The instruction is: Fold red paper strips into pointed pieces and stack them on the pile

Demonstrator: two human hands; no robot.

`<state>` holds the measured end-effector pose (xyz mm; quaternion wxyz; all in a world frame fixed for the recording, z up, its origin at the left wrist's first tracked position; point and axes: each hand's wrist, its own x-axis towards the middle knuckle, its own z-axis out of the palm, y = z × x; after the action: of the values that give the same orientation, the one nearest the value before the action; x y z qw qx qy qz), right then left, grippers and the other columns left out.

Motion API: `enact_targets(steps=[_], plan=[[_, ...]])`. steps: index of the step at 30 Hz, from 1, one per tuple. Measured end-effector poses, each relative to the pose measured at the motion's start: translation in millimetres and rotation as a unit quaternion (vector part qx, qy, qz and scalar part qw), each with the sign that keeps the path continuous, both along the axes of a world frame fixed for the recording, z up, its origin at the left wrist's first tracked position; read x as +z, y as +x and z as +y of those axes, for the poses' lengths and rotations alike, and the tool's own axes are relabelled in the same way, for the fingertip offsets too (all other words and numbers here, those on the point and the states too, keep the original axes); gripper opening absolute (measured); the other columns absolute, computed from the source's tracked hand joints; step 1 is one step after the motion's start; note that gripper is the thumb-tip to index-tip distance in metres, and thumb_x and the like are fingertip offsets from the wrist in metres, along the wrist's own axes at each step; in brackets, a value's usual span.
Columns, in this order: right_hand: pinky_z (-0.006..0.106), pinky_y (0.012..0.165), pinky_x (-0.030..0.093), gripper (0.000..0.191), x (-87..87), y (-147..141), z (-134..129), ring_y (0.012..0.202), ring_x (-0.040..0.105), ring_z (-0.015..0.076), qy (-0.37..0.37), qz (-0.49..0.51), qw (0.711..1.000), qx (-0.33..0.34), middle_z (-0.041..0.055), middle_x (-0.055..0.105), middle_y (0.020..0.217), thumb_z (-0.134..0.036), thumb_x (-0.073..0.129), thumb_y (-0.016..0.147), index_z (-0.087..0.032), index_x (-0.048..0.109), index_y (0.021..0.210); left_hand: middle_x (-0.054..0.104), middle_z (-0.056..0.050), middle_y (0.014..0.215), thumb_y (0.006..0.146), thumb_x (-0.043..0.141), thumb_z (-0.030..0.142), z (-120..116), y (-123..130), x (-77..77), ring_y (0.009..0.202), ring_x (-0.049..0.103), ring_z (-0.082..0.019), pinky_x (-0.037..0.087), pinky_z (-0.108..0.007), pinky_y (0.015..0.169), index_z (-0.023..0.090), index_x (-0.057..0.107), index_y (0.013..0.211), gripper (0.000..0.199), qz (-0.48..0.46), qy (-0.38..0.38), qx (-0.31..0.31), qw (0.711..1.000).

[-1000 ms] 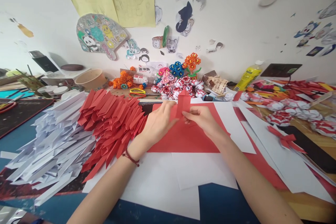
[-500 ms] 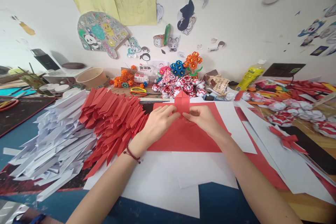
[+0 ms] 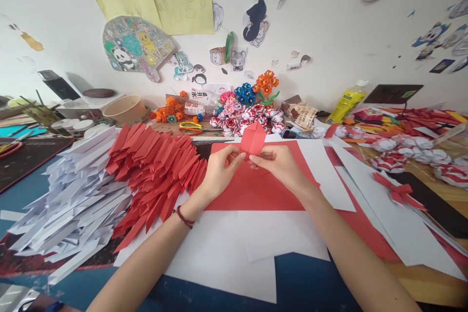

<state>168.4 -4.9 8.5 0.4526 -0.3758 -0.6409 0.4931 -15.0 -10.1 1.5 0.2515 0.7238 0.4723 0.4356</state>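
Between my two hands a small folded piece of red paper (image 3: 253,137) is held up, its pointed end away from me. My left hand (image 3: 224,168) pinches its lower left edge between thumb and fingers. On the other side my right hand (image 3: 276,162) grips the lower right edge the same way. Beneath both hands lies a large red sheet (image 3: 256,192), on top of white sheets (image 3: 223,253). To the left of my left hand spreads a heap of folded red paper strips (image 3: 157,161), with a heap of folded white strips (image 3: 78,195) beyond it.
Red and white paper flowers (image 3: 252,119) crowd the back, near yellow-handled scissors (image 3: 190,127). A yellow bottle (image 3: 347,102) leans at the back right. A black phone-like slab (image 3: 431,204) and more paper sheets (image 3: 383,195) lie on the right.
The folded red paper has tilted and turned slightly to the right. My left hand has turned, its thumb now against the paper's lower edge. The view has shifted a little.
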Motion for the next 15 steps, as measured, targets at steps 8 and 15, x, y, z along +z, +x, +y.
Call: enact_targets(steps=[8,15], plan=[[0.034,0.07,0.054,0.026,1.3,-3.6,-2.1,0.075,0.068,0.0202,-0.033,0.04,0.998,0.028,0.0079,0.073,0.086,-0.036,0.073,0.077,-0.016,0.074,0.092,0.057,0.001,0.07,0.092,0.05,0.04,-9.2,7.6,-0.4,0.061,0.048,-0.01,0.035,-0.021,0.057,0.018,0.053,0.079,0.026,-0.067,-0.005,0.006,0.998],[0.033,0.07,0.053,0.024,2.3,-4.7,-3.2,0.072,0.067,0.0186,-0.052,0.036,0.998,0.031,0.0076,0.072,0.079,-0.036,0.075,0.075,-0.014,0.074,0.086,0.055,0.002,0.069,0.093,0.049,0.038,-11.6,8.3,0.5,0.062,0.047,-0.009,0.034,-0.021,0.057,0.018,0.052,0.078,0.026,-0.068,0.015,0.017,0.997]])
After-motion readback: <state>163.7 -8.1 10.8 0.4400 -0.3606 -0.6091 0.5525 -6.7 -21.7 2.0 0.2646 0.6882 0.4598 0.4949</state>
